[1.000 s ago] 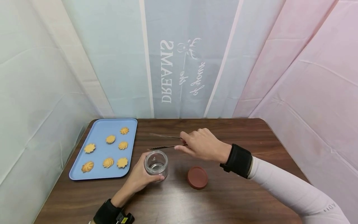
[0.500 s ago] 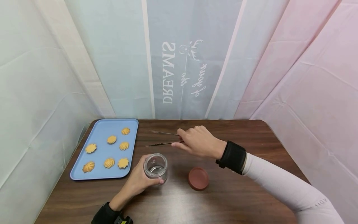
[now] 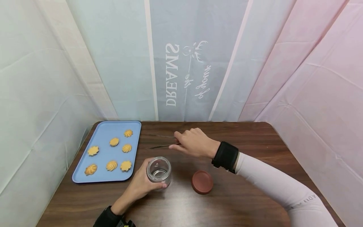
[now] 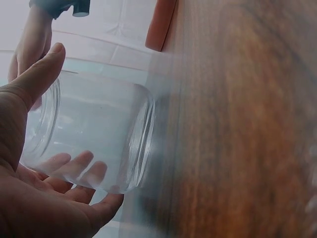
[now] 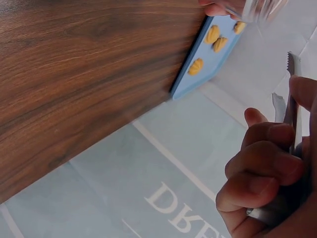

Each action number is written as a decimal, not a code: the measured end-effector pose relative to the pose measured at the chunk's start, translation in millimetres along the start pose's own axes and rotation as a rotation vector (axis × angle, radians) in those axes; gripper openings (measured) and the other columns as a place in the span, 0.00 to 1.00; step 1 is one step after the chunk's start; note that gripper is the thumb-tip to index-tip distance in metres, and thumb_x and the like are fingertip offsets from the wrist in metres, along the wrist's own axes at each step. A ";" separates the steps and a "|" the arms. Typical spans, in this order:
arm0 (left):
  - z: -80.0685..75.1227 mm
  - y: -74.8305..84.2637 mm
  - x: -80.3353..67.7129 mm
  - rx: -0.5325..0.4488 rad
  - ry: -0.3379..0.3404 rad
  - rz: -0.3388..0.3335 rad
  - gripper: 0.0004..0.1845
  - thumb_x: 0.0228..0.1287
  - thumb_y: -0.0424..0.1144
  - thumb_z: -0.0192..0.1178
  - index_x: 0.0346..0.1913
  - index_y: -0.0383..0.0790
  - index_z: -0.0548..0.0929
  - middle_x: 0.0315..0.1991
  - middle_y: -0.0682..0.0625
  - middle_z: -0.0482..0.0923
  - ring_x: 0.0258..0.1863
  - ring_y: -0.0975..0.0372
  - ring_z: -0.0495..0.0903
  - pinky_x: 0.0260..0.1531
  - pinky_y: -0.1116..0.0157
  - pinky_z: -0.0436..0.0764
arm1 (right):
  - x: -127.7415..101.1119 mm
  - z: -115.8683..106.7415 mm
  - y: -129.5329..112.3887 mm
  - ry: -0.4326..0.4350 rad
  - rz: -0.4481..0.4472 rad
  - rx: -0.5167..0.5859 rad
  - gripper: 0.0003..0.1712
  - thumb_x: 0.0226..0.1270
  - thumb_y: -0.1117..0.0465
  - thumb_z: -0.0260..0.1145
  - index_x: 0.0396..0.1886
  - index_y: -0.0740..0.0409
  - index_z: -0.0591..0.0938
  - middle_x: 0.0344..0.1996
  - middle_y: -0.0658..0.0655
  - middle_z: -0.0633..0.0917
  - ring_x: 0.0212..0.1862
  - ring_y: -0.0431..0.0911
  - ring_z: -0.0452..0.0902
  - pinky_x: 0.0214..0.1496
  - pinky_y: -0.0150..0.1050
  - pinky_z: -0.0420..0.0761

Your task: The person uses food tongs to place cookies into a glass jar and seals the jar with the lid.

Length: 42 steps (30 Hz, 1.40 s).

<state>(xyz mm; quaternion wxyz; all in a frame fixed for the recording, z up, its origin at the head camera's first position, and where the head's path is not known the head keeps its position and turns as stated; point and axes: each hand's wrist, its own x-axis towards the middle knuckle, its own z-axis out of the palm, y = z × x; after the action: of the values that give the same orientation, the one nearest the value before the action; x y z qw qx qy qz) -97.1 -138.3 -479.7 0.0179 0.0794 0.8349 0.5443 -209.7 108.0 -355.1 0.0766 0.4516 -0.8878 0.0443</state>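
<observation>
My left hand (image 3: pixel 141 182) grips a clear glass jar (image 3: pixel 159 170) from its left side, thumb at the front and fingers round the far side. The jar is uncovered and has nothing in it; in the left wrist view the jar (image 4: pixel 99 129) stands at the wooden table. Behind it, my right hand (image 3: pixel 195 143) holds metal tongs (image 3: pixel 163 146) with serrated tips, their arms apart and pointing left. In the right wrist view the fingers (image 5: pixel 262 163) curl round the tongs (image 5: pixel 292 106), and nothing is between the tips.
A blue tray (image 3: pixel 103 177) with several golden flower-shaped cookies (image 3: pixel 111 165) lies at the left of the table. A round reddish-brown lid (image 3: pixel 202 182) rests on the wood right of the jar. Curtains (image 3: pixel 198 31) hang behind the table and at both sides.
My right hand has moved left with the tongs, toward the tray. The left hand and jar stay nearly in place, and the view has shifted slightly.
</observation>
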 end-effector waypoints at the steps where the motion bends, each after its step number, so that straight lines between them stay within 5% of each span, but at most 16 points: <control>1: -0.3 -0.2 -0.3 0.000 0.000 -0.001 0.55 0.37 0.49 0.91 0.70 0.46 0.71 0.61 0.50 0.81 0.61 0.56 0.80 0.63 0.50 0.75 | 1.9 1.9 0.2 -0.005 -0.006 0.002 0.24 0.78 0.35 0.62 0.32 0.49 0.75 0.14 0.43 0.71 0.17 0.38 0.68 0.19 0.36 0.64; 14: -0.9 -1.3 -0.2 -0.012 -0.014 0.004 0.54 0.37 0.47 0.91 0.70 0.46 0.71 0.61 0.52 0.81 0.60 0.56 0.80 0.62 0.50 0.76 | 26.9 19.6 -1.3 -0.022 -0.084 0.005 0.25 0.78 0.36 0.63 0.29 0.48 0.73 0.13 0.42 0.69 0.15 0.38 0.66 0.19 0.35 0.59; 24: -3.0 -5.5 -1.2 0.013 -0.047 0.055 0.53 0.38 0.49 0.90 0.69 0.44 0.72 0.59 0.52 0.83 0.58 0.57 0.82 0.59 0.54 0.78 | 42.3 36.9 -0.1 -0.106 -0.080 -0.010 0.24 0.78 0.34 0.62 0.34 0.48 0.79 0.18 0.42 0.78 0.19 0.39 0.74 0.22 0.35 0.70; 42: -12.5 -11.1 -11.7 -0.016 -0.115 0.122 0.49 0.43 0.51 0.89 0.68 0.49 0.72 0.61 0.53 0.82 0.59 0.52 0.83 0.61 0.60 0.78 | 63.3 67.1 -15.0 -0.209 -0.134 -0.032 0.25 0.79 0.34 0.60 0.39 0.50 0.83 0.24 0.45 0.85 0.25 0.40 0.81 0.24 0.33 0.75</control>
<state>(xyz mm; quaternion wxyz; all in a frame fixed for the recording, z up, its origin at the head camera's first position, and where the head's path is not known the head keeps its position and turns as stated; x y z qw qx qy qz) -88.2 -155.8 -485.4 0.0332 0.1608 0.8218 0.5456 -240.7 38.9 -409.9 -0.0063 0.5107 -0.8594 -0.0222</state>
